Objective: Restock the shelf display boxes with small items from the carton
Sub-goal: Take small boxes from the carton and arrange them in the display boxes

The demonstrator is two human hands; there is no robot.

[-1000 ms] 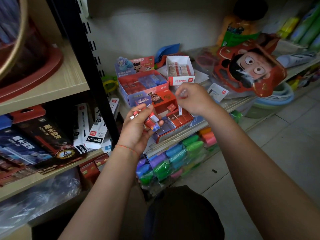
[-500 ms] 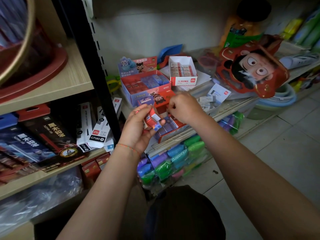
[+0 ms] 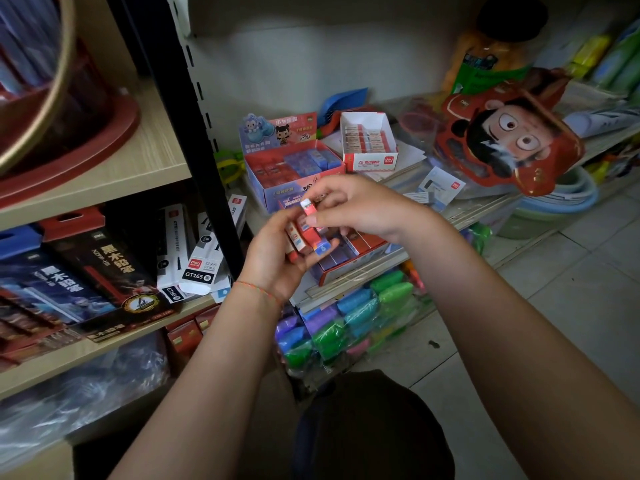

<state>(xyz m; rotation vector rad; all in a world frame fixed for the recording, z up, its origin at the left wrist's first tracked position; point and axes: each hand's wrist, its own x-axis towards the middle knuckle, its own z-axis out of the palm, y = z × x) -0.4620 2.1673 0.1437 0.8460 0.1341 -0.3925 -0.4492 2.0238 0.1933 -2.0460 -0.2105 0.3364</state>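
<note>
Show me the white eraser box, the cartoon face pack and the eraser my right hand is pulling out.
white eraser box [image 3: 372, 163] head view, front panel
cartoon face pack [image 3: 516, 133] head view, face
eraser [image 3: 309, 206] head view, top end

The hands [image 3: 360, 206] hide most of the near red box [image 3: 367, 242]; its contents are unclear. The basin [image 3: 69, 150] is cut off at left.

A red cartoon-face pack [image 3: 512, 133] leans at the low shelf's right end — stacked plastic basins [image 3: 561, 199] below it. Bagged coloured items [image 3: 349, 323] (green, blue, purple) sit under the shelf's front edge.
</note>
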